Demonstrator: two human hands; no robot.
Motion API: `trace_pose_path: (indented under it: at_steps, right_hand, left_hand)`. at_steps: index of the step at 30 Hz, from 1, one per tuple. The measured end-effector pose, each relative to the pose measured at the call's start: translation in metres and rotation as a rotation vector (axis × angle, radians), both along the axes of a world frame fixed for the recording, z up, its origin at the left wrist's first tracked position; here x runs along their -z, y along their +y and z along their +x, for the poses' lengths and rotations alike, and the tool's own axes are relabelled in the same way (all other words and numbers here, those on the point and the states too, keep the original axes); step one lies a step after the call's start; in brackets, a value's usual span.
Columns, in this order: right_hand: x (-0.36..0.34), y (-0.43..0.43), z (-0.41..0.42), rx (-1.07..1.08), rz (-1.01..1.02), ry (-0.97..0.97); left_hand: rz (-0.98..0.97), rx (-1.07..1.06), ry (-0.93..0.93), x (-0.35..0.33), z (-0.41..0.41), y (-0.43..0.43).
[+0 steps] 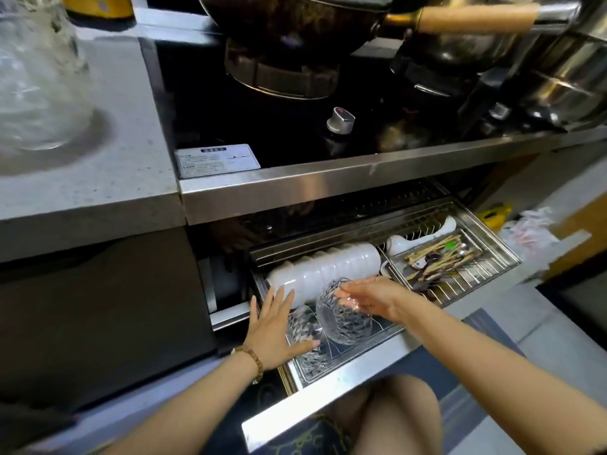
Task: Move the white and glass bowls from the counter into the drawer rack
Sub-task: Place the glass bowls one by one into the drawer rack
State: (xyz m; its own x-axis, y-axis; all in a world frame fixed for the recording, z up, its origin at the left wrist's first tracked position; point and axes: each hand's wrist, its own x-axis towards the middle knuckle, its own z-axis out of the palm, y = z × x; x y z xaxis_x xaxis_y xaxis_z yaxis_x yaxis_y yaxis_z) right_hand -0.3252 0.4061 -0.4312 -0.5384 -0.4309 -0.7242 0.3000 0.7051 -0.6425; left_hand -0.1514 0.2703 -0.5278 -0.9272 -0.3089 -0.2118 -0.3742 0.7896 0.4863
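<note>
Drawer rack [328,385]: we are looking down at it pulled out below the steel stove edge, filling the lower centre of our view.
White bowls [323,269]: we are seeing a row of them lying on edge, nested, along the back of the rack's left bay, toward 12 o'clock from our hands.
Upright glass bowl [341,318]: it is standing on edge in the front of the left bay, just at 6 o'clock of the white row, its open side facing our right hand.
Second glass bowl [303,326]: it is sitting at 9 o'clock of the first, touching or nearly touching it, partly under our left hand.
Right hand [371,298]: we are holding the upright glass bowl by its rim at 2 o'clock, fingers closed over the edge.
Left hand [272,330]: we are resting it flat with fingers spread apart, thumb lying against the second glass bowl, gripping nothing; a bead bracelet [253,357] is circling the wrist.
Utensil tray [440,261]: it is sitting at 2 o'clock in the right bay, holding chopsticks and spoons.
Counter [98,178]: at 10 o'clock, a blurred clear glass vessel [36,77] is standing on it.
</note>
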Motion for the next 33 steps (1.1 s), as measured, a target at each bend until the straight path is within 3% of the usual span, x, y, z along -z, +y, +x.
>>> trace_pose_path:
  at_steps: [11,33]
  right_hand:
    - [0.039,-0.02,-0.009,-0.12,0.109,-0.196]
    - [0.048,-0.025,0.0,-0.232,0.119,-0.253]
  left_hand:
    - [-0.041,-0.048,0.01,0.006,-0.006,0.0]
    - [-0.059,-0.067,-0.011,0.008,-0.01,0.001]
